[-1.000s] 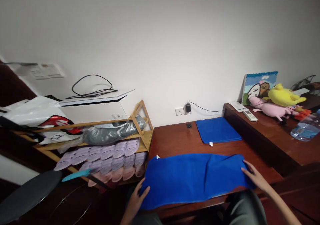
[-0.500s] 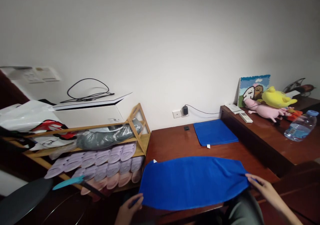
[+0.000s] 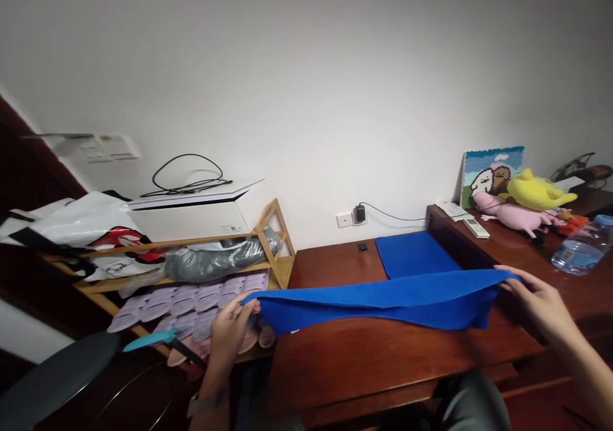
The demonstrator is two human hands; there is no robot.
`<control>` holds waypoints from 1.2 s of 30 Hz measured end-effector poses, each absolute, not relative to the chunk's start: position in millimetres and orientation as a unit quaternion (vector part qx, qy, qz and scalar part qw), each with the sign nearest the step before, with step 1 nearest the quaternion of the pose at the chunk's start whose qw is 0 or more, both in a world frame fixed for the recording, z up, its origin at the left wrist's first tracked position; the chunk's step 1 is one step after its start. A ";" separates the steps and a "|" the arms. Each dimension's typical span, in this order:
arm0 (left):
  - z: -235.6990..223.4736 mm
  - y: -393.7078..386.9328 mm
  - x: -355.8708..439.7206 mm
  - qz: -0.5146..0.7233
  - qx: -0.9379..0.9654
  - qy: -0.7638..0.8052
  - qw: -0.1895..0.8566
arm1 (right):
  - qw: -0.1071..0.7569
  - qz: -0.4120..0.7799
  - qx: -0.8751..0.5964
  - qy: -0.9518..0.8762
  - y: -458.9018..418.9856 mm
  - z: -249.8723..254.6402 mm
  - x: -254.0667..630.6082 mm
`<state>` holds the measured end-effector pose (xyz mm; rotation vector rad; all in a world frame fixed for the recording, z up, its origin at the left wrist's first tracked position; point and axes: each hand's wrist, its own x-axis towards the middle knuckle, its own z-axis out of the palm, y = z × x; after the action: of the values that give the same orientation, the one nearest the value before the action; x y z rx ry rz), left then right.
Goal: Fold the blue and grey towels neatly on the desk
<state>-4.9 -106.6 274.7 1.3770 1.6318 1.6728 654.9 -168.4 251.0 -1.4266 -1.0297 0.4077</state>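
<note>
A blue towel (image 3: 378,300) stretches between my hands above the brown desk (image 3: 354,361), its near edge raised and the rest hanging in a fold. My left hand (image 3: 234,319) pinches one corner at the left, in front of the shoe shelf. At the other end, my right hand (image 3: 534,294) grips the opposite corner beside the raised ledge. A small white tag shows under the towel's left part. Behind it, a second blue towel (image 3: 414,252) lies flat on the desk near the wall, its front part covered from view.
On the left, a wooden shelf (image 3: 282,271) holds several lilac and pink slippers (image 3: 205,297) and a white box (image 3: 191,217). A raised ledge (image 3: 517,252) on the right carries plush toys (image 3: 517,211), a remote (image 3: 476,228) and a water bottle (image 3: 584,246). A charger (image 3: 360,212) sits in the wall socket.
Both hands have lifted the blue towel's near edge up and away from me. It lay spread on the desk before; now it hangs folded between the hands, uncovering the desk's front.
</note>
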 end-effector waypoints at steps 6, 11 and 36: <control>292.3 -120.5 -6.5 0.622 0.487 0.599 0.128 | 0.617 0.128 -0.665 -0.401 -179.7 259.7 666.7; 270.9 -104.7 -26.9 0.597 0.519 0.609 0.045 | 0.596 0.102 -0.700 -0.380 -180.4 249.4 677.2; -10.5 -72.4 -1.0 0.135 0.737 0.659 -0.059 | 0.181 -0.005 -0.756 -0.629 -147.3 -34.1 597.1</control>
<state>-1.0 -72.4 -10.5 2.4077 2.1528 0.4413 597.1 -147.3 -34.1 -2.1347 -1.7772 -0.0144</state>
